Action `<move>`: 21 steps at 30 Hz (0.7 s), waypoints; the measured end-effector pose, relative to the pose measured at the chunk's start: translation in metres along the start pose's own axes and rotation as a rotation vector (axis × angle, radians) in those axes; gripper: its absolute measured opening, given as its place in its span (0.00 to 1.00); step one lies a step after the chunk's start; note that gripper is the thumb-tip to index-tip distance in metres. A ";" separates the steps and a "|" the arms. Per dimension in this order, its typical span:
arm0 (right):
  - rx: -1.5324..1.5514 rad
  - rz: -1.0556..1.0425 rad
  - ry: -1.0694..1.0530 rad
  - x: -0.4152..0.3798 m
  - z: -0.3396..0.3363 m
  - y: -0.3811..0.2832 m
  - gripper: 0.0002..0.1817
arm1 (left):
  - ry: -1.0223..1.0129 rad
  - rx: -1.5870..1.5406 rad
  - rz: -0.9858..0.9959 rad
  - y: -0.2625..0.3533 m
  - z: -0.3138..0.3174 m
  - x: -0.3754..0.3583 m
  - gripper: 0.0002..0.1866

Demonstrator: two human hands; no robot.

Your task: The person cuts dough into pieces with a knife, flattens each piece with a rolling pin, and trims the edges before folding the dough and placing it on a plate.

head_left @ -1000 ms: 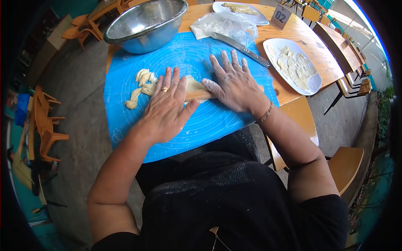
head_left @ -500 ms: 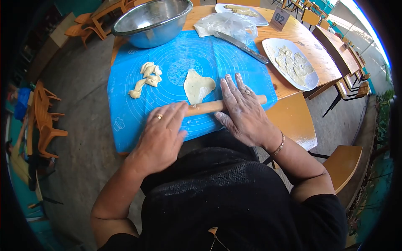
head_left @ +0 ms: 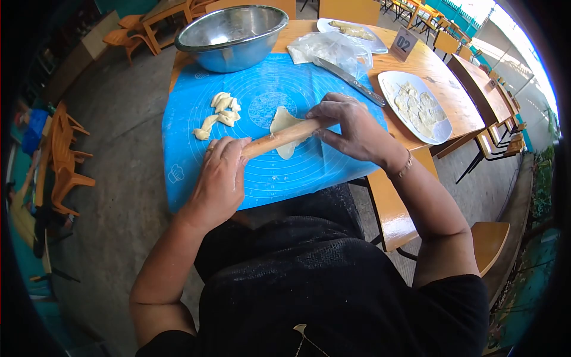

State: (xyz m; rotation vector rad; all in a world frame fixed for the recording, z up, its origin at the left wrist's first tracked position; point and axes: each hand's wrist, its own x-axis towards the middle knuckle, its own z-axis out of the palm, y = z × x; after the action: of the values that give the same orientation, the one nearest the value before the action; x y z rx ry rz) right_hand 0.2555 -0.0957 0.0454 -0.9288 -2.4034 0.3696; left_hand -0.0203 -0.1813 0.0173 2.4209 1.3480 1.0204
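A wooden rolling pin [head_left: 275,140] runs slantwise across a thin flattened piece of dough [head_left: 285,120], hiding its middle. Around the pin's left end my left hand [head_left: 220,175] is closed. My right hand [head_left: 351,125] grips the other end, with flour on its fingers. Beneath lies a blue silicone mat [head_left: 238,184] printed with pale circles and dusted with flour near the centre. Several small dough pieces [head_left: 223,113] are clustered on the mat to the left of the flat dough.
A metal bowl [head_left: 232,56] stands at the back left. Behind the mat's right side are a plastic bag [head_left: 339,47] and a knife [head_left: 357,83]. A white plate [head_left: 440,131] with flat dough pieces sits right; another plate [head_left: 372,43] and a number sign [head_left: 404,43] are farther back.
Both hands have moved the rolling pin away from me onto the flat dough, its right end now angled farther back. My fingers went from lying outstretched on the pin to wrapping its ends.
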 end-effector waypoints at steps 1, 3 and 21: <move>0.024 0.001 -0.056 0.007 0.004 0.009 0.15 | 0.004 0.000 -0.005 -0.003 0.004 0.000 0.15; 0.005 0.023 -0.110 0.018 0.012 0.019 0.17 | 0.003 0.113 -0.085 -0.005 0.012 0.002 0.13; -0.544 0.358 -0.207 0.071 0.049 0.055 0.53 | -0.381 0.395 -0.227 -0.013 0.026 0.057 0.44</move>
State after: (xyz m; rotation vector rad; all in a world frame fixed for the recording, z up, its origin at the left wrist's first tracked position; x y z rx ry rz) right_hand 0.2129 -0.0099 0.0088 -1.6412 -2.5717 -0.0817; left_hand 0.0076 -0.1234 0.0185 2.4673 1.7465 0.2333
